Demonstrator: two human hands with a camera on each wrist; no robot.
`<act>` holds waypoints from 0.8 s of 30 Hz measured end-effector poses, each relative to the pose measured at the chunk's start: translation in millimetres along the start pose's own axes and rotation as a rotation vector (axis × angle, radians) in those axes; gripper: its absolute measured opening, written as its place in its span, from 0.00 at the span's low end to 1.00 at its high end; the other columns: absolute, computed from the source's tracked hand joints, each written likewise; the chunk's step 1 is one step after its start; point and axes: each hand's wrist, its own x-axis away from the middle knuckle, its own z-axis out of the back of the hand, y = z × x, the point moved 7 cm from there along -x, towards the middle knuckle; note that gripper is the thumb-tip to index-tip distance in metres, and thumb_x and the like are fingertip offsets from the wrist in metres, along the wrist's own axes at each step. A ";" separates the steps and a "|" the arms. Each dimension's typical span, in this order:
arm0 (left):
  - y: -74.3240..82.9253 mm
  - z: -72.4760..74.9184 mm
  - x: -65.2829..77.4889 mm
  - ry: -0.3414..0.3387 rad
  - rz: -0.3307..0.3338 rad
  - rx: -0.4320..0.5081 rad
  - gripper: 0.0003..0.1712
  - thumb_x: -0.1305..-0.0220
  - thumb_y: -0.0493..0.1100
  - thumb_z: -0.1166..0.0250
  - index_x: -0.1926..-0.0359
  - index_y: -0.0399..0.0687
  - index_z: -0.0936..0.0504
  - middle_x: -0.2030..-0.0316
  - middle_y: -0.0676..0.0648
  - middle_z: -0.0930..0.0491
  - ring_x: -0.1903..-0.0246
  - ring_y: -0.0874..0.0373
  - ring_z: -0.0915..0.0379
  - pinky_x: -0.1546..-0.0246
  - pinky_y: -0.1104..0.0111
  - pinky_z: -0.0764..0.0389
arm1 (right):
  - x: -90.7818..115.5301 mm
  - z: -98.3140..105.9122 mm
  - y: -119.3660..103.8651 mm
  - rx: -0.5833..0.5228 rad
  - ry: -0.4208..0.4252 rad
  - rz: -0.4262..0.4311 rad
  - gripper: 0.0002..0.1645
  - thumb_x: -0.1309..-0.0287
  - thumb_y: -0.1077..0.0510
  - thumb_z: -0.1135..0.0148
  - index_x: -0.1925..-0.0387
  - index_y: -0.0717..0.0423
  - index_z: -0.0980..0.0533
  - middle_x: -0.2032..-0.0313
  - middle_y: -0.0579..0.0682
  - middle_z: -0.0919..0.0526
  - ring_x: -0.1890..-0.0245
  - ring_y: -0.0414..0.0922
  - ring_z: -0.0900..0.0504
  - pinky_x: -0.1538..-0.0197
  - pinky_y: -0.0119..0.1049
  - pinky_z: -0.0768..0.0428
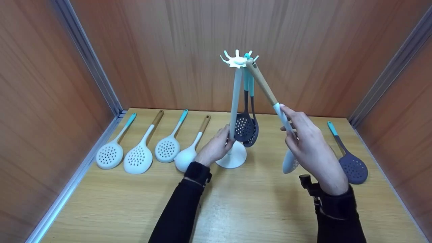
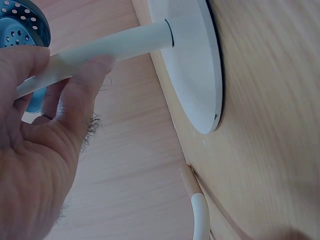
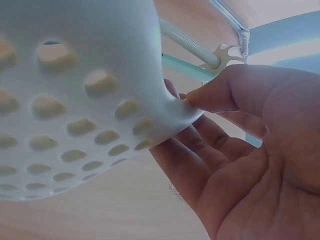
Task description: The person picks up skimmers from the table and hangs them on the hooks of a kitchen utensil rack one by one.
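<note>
My left hand (image 1: 215,145) holds the pole (image 1: 237,101) of a white utensil stand with a round base (image 2: 192,65) and a ring of hooks (image 1: 236,61) on top. In the left wrist view, thumb and fingers wrap the pole (image 2: 135,42). My right hand (image 1: 312,145) pinches a white skimmer with a wooden handle (image 1: 263,84) by its neck, perforated head down. The handle's holed end overlaps the hooks in the head view. Close up, the right wrist view shows the skimmer's head (image 3: 85,65). Two dark perforated utensils (image 1: 244,126) with turquoise handles hang from the stand.
Left of the stand lie two white skimmers with turquoise handles (image 1: 109,155) (image 1: 167,148), a wooden-handled white skimmer (image 1: 137,158) and a white ladle (image 1: 185,158). A dark skimmer (image 1: 352,167) lies at the right. Wooden panels (image 1: 182,40) wall the table's back and sides.
</note>
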 end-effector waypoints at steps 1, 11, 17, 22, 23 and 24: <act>-0.5 -0.2 -0.2 -0.003 0.008 0.004 0.20 0.18 0.46 0.45 0.31 0.58 0.37 0.37 0.44 0.26 0.35 0.51 0.22 0.37 0.57 0.15 | -0.5 -0.9 0.2 0.003 -0.001 0.000 0.47 0.30 0.72 0.44 0.17 0.38 0.44 0.41 0.56 0.22 0.47 0.52 0.12 0.52 0.56 0.10; -1.0 0.2 0.3 -0.008 0.031 0.008 0.22 0.18 0.48 0.45 0.29 0.60 0.37 0.35 0.45 0.26 0.34 0.51 0.23 0.37 0.56 0.15 | -5.9 -11.3 1.9 0.037 -0.018 0.008 0.49 0.30 0.71 0.42 0.17 0.39 0.47 0.42 0.58 0.22 0.50 0.52 0.12 0.55 0.54 0.09; -1.4 0.0 0.6 -0.006 0.039 0.008 0.22 0.18 0.48 0.45 0.30 0.61 0.38 0.35 0.46 0.26 0.34 0.51 0.22 0.38 0.56 0.14 | -8.8 -18.9 3.3 0.019 -0.023 0.008 0.49 0.30 0.71 0.43 0.16 0.39 0.49 0.42 0.57 0.23 0.52 0.50 0.12 0.56 0.52 0.09; 3.2 2.4 3.2 0.033 -0.049 -0.023 0.21 0.18 0.45 0.45 0.31 0.56 0.36 0.38 0.44 0.24 0.37 0.50 0.21 0.38 0.57 0.15 | -11.0 -24.2 4.5 0.002 -0.026 0.004 0.50 0.30 0.71 0.44 0.16 0.41 0.49 0.43 0.58 0.23 0.52 0.50 0.12 0.56 0.50 0.09; 4.1 2.9 3.8 0.041 -0.065 -0.029 0.21 0.18 0.45 0.45 0.31 0.55 0.36 0.38 0.43 0.24 0.37 0.50 0.21 0.38 0.57 0.15 | -11.7 -25.5 4.6 0.003 -0.028 0.005 0.50 0.30 0.71 0.44 0.16 0.41 0.50 0.43 0.58 0.23 0.52 0.50 0.11 0.56 0.49 0.09; 4.7 3.1 4.1 0.047 -0.078 -0.034 0.21 0.18 0.45 0.45 0.31 0.54 0.36 0.38 0.43 0.23 0.38 0.50 0.20 0.38 0.57 0.15 | -12.1 -26.8 4.9 0.003 -0.030 0.003 0.50 0.30 0.71 0.44 0.16 0.41 0.50 0.43 0.58 0.23 0.51 0.50 0.11 0.55 0.49 0.09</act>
